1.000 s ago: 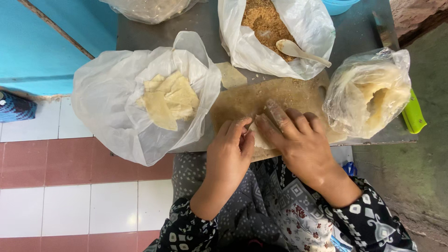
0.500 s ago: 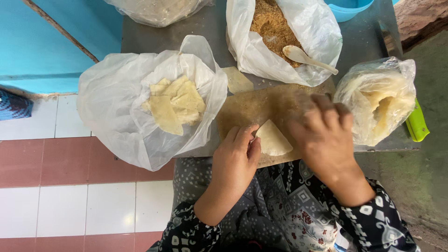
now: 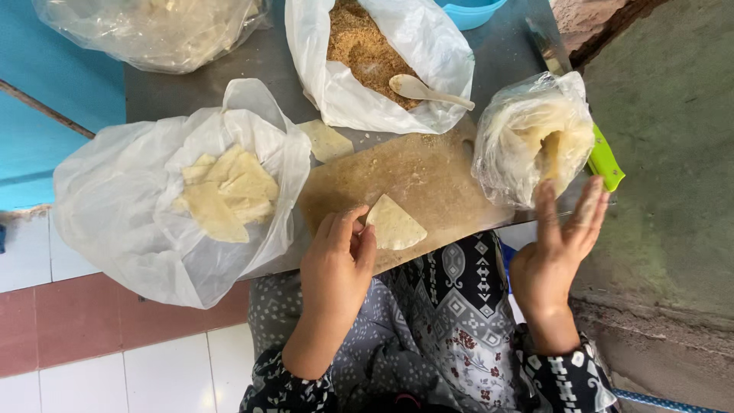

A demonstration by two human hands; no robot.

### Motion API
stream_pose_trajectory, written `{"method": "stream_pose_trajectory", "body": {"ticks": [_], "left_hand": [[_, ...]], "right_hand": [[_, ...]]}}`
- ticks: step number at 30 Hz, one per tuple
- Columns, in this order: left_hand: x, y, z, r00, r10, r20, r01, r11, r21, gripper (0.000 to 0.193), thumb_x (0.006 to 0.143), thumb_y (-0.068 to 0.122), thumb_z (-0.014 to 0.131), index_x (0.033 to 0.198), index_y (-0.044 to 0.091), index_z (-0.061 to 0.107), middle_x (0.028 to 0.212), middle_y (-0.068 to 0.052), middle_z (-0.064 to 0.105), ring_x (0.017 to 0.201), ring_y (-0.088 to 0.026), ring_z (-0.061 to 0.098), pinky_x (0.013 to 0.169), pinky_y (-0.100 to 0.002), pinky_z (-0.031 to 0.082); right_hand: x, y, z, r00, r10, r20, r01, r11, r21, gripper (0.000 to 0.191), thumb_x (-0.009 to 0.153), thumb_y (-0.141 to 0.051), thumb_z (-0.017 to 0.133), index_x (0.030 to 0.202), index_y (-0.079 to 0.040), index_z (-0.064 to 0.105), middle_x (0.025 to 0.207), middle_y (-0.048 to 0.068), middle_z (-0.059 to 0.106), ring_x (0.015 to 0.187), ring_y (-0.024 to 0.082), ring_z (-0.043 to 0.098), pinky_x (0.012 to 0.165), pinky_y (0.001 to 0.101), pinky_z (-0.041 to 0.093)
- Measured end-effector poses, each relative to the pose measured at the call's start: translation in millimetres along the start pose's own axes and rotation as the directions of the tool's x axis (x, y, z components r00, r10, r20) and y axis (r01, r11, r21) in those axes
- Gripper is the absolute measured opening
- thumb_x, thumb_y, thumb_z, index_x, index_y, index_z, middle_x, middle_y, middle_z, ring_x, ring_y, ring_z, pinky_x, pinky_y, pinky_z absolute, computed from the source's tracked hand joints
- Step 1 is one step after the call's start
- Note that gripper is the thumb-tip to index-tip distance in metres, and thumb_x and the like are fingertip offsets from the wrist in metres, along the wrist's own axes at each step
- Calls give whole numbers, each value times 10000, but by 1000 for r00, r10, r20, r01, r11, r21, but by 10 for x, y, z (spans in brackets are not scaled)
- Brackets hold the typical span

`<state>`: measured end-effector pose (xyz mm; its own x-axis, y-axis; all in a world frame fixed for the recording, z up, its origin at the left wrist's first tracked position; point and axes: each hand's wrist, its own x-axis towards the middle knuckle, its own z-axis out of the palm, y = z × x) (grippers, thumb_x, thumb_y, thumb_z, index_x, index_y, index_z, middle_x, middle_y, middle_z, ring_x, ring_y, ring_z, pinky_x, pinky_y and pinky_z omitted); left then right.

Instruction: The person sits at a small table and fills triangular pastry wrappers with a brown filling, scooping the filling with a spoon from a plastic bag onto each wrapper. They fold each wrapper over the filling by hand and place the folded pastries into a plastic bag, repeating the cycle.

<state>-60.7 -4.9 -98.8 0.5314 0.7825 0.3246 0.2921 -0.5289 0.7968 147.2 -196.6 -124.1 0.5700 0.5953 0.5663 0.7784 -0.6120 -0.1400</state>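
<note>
A folded pale triangular dough piece (image 3: 394, 224) lies on the wooden cutting board (image 3: 428, 172) near its front edge. My left hand (image 3: 336, 264) pinches the triangle's left corner with fingertips. My right hand (image 3: 562, 245) hovers with fingers spread, holding nothing, just below a clear bag of stacked pale wrappers (image 3: 535, 141) at the board's right end. A white bag of brown crumbly filling (image 3: 367, 50) with a pale spoon (image 3: 424, 89) in it sits behind the board. A large white bag (image 3: 122, 206) holding several folded triangles (image 3: 225, 191) rests left of the board.
Another clear bag (image 3: 153, 30) lies at the back left of the grey table (image 3: 264, 65). A loose wrapper scrap (image 3: 327, 141) sits by the board. A green-handled tool (image 3: 604, 160) lies at the right edge, a blue bowl (image 3: 470, 9) at the back. Tiled floor below.
My right hand left the dough and swung right toward the wrapper bag, opening its fingers. The folded triangle now lies uncovered, with my left hand still at its corner.
</note>
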Motion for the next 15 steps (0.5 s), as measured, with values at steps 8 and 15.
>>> {"method": "stream_pose_trajectory", "body": {"ticks": [8,15], "left_hand": [[27,30,-10,999,29,-44,-28,999,16,257,916,57,698,1165,42,640,915,-121,643,779,-300,678,659,-408,545],[6,177,-61,998,56,-43,-46,978,204,200,947,94,652,1115,-11,627,965,-195,624,871,-402,652,733,-474,541]], "right_hand": [[9,-139,-458,997,-61,43,59,997,50,566,800,138,520,1226,-210,656,1473,197,537,1452,418,405,1218,547,292],[1455,-730,3,956,-292,23,282,940,193,378,950,-27,637,1326,-16,601,1151,195,691,1098,391,640,947,472,510]]}}
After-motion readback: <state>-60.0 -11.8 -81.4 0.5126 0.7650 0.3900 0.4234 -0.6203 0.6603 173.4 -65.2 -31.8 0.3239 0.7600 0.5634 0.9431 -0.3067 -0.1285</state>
